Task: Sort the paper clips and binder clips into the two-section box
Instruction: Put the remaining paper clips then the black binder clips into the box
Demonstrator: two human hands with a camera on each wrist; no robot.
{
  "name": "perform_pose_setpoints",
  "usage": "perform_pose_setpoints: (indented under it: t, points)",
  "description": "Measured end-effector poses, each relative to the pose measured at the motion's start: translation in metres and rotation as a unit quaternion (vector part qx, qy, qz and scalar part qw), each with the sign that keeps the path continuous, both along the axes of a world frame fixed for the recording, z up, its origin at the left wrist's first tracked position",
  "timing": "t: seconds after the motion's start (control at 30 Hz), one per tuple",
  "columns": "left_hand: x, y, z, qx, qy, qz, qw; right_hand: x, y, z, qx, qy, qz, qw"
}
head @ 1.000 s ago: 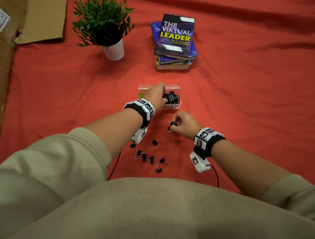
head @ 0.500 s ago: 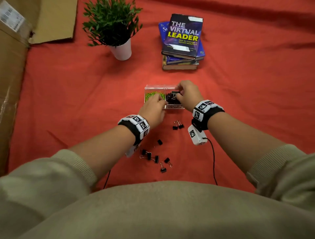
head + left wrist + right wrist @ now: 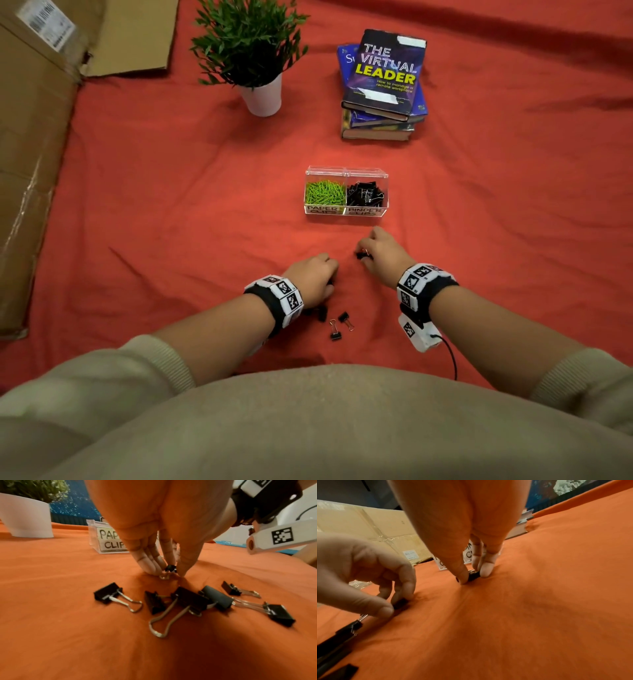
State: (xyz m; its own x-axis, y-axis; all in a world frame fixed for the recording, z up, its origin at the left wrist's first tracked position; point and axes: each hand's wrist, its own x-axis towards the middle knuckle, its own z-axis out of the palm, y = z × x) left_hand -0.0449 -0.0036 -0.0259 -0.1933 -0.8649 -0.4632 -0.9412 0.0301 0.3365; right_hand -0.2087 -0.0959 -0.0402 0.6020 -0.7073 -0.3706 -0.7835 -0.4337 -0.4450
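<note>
Against the frame half a second earlier, both hands have left the two-section box [image 3: 346, 212] and come down to the red cloth [image 3: 171, 222] in front of it: the right hand [image 3: 382, 253], then over the binder-clip section, and the left hand [image 3: 313, 279], then at the box's near wall, are now each at a loose clip. The right grip is closed on a small black binder clip [image 3: 473, 576], pinched between thumb and fingertips while it sits on the cloth. The left grip likewise pinches another binder clip [image 3: 169, 568] at the cloth surface. Judgement: one drop-off cycle is finished and the next pickup is under way with both hands. The box stands just beyond the hands, apart from them. Its left section, labelled PAPER CLIPS, holds green paper clips [image 3: 323, 192]; its right section, labelled BINDER CLIPS, holds a heap of black binder clips [image 3: 366, 194]. About six loose binder clips [image 3: 190, 599] remain on the cloth below the left wrist. No loose paper clips show, so the paper-clip half appears done.
</note>
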Motion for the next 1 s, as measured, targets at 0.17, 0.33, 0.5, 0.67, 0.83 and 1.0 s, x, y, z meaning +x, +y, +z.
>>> perform_pose_setpoints:
  t: [0.17,0.33,0.5,0.67,0.83,1.0]
  points:
    - [0.031,-0.004,0.007,-0.011,0.062,0.123,0.990,-0.004,0.003,0.005,0.036,-0.060,-0.022,0.997]
    - [0.073,-0.003,0.008,0.013,0.040,0.143,0.989,0.010,-0.027,0.038,-0.034,-0.159,-0.110,0.981]
    - [0.076,0.006,0.011,0.063,0.039,0.077,0.994,0.025,-0.074,0.052,-0.077,-0.123,-0.136,0.980]
    - [0.074,0.022,0.006,0.071,0.055,0.035,0.995,0.029,-0.062,0.050,-0.092,-0.078,-0.048,0.992]
    - [0.076,0.027,0.001,0.066,0.052,0.013,0.996,0.030,0.019,0.044,0.055,0.016,0.184,0.981]
    - [0.074,0.029,0.001,0.042,0.017,-0.008,0.999,0.016,0.078,0.030,0.052,0.103,0.254,0.960]
